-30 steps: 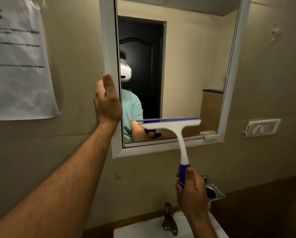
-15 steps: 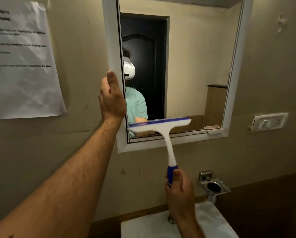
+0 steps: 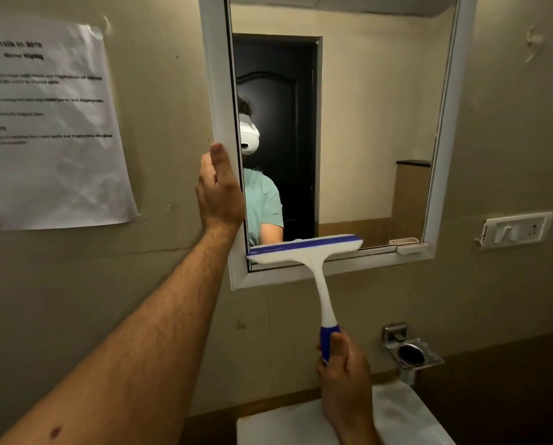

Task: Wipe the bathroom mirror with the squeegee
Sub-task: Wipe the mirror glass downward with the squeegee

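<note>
The bathroom mirror [image 3: 377,130] hangs on the wall in a white frame [image 3: 217,91]. My left hand [image 3: 219,191] rests with straight fingers on the frame's left side. A white squeegee [image 3: 304,250] with a blue blade and blue grip lies across the mirror's lower left corner, its blade at the bottom edge of the glass. My right hand [image 3: 344,370] grips the blue end of its handle below the mirror. The glass reflects a person in a teal shirt and a dark door.
A printed paper sheet [image 3: 50,123] is taped to the wall at the left. A switch plate [image 3: 514,234] sits right of the mirror, a metal soap holder [image 3: 410,351] below it. The white sink [image 3: 397,412] is under my right hand.
The squeegee has slid left and down to the mirror's bottom left corner. My left hand stays on the frame.
</note>
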Available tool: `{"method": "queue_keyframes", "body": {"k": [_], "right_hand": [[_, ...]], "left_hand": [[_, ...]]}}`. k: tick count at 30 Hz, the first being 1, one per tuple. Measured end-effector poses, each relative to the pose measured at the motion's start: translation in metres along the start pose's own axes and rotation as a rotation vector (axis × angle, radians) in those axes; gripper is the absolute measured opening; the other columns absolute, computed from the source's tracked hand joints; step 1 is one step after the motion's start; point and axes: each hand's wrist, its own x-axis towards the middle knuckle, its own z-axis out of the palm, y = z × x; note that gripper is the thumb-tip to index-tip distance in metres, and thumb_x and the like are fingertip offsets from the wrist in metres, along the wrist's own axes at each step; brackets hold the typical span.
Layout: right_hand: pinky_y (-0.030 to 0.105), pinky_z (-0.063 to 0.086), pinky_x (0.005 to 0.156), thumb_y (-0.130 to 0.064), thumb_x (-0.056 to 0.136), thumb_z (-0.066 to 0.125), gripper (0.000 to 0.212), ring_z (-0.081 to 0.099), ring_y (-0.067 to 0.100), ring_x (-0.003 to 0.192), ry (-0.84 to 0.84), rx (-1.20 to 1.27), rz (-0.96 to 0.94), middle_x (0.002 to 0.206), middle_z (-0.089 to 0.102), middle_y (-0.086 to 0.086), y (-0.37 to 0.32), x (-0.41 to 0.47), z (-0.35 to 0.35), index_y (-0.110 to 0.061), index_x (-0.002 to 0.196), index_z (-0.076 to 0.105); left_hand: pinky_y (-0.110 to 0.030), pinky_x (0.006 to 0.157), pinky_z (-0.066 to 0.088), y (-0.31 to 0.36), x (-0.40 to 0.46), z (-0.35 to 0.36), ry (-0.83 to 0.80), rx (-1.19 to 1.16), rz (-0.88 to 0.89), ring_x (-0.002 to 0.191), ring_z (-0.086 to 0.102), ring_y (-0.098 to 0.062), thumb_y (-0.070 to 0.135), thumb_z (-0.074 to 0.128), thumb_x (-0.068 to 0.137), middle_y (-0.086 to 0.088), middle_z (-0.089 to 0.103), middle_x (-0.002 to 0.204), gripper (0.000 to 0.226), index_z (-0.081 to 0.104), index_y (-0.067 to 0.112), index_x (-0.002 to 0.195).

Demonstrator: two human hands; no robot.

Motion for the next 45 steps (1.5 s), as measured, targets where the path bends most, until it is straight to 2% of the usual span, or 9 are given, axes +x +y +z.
{"method": "queue_keyframes", "body": {"k": [10,15,20,23,27,31,34,36,45], "right_hand": [[0.022,0.037,0.047,-0.057,0.081,0.027,0.051,0.043,0.011,0.051,0.023,0.034,-0.114,0.063,0.047,0.005,-0.032,0.022,0.009,-0.014,0.088,0.054],[0.022,0.037,0.051,-0.056,0.079,0.025,0.052,0.045,0.010,0.052,-0.006,-0.035,-0.005,0.063,0.049,0.005,0.002,-0.001,0.004,-0.014,0.085,0.055],[0.024,0.038,0.052,-0.049,0.087,0.027,0.046,0.047,0.013,0.055,0.018,-0.064,0.013,0.064,0.052,0.005,-0.001,-0.009,-0.009,-0.015,0.086,0.058],[0.026,0.037,0.048,-0.043,0.092,0.032,0.040,0.044,0.012,0.050,0.012,0.019,-0.004,0.061,0.050,0.005,-0.025,0.003,-0.007,-0.014,0.085,0.059],[0.027,0.036,0.049,-0.042,0.095,0.032,0.039,0.042,0.011,0.049,0.037,0.005,-0.060,0.060,0.048,0.005,-0.037,0.016,0.001,-0.016,0.084,0.057],[0.031,0.043,0.055,-0.080,0.075,0.027,0.072,0.052,0.016,0.054,0.109,-0.039,0.017,0.060,0.056,0.000,-0.006,0.004,0.008,-0.018,0.085,0.063],[0.042,0.052,0.074,-0.046,0.093,0.038,0.044,0.058,0.021,0.068,0.151,-0.001,0.168,0.071,0.062,0.001,0.007,-0.005,0.011,-0.013,0.100,0.066],[0.043,0.051,0.071,-0.038,0.093,0.038,0.029,0.058,0.022,0.066,0.141,0.046,0.183,0.071,0.062,0.004,-0.003,-0.006,0.009,-0.024,0.087,0.063],[0.032,0.038,0.050,-0.043,0.095,0.032,0.036,0.044,0.015,0.052,0.018,0.091,-0.045,0.062,0.049,0.006,-0.068,0.030,0.008,-0.018,0.089,0.058]], "left_hand": [[0.003,0.056,0.034,0.008,-0.003,-0.005,0.011,0.014,0.011,0.058,0.047,0.026,0.041,0.020,0.103,0.027,0.036,0.077,0.041,0.051,0.021,0.121],[0.004,0.070,0.021,0.003,-0.001,-0.004,0.017,-0.009,0.013,0.103,0.035,0.007,0.039,0.020,0.103,0.007,0.052,0.127,0.050,0.042,0.011,0.137],[0.003,0.061,0.030,0.003,-0.011,-0.005,0.021,0.010,-0.008,0.067,0.036,0.018,0.037,0.022,0.104,0.030,0.032,0.078,0.030,0.049,0.032,0.115],[0.010,0.063,0.025,0.002,-0.010,-0.007,0.008,0.010,0.001,0.078,0.042,0.015,0.038,0.021,0.103,0.028,0.041,0.091,0.048,0.046,0.009,0.132],[-0.002,0.072,0.030,0.002,-0.007,-0.005,-0.023,-0.008,0.022,0.098,0.043,0.008,0.041,0.020,0.102,0.016,0.044,0.107,0.049,0.044,0.013,0.134],[0.005,0.060,0.028,0.006,-0.008,-0.006,-0.017,-0.006,0.032,0.063,0.038,0.034,0.043,0.020,0.102,0.030,0.036,0.080,0.039,0.053,0.026,0.112],[0.007,0.056,0.030,0.009,-0.010,-0.007,-0.019,-0.005,0.022,0.057,0.035,0.036,0.038,0.021,0.103,0.026,0.031,0.074,0.029,0.039,0.041,0.081],[0.011,0.054,0.027,0.009,-0.011,-0.007,-0.011,0.004,0.021,0.056,0.035,0.037,0.036,0.021,0.104,0.025,0.032,0.073,0.031,0.033,0.042,0.076],[0.009,0.047,0.030,0.010,-0.010,-0.005,-0.039,-0.043,0.022,0.052,0.038,0.037,0.031,0.022,0.104,0.021,0.033,0.072,0.034,0.049,0.016,0.117]]}}
